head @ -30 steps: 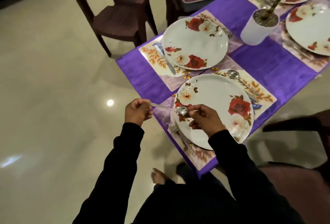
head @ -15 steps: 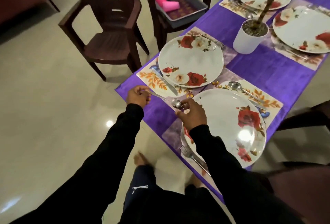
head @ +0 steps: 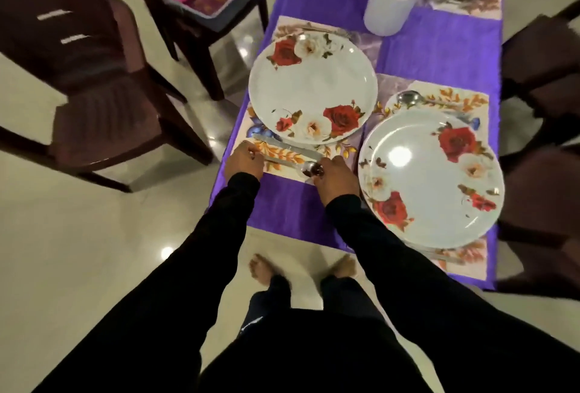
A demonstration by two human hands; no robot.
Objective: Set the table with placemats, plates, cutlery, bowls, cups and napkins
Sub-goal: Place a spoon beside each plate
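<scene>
spoon (head: 309, 168) between both hands, left hand (head: 244, 159) apparently pinching handle, right hand (head: 335, 176) pinching bowl

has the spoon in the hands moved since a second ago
Yes. The spoon went from over the near plate to the far plate's placemat, beside the knife.
</scene>
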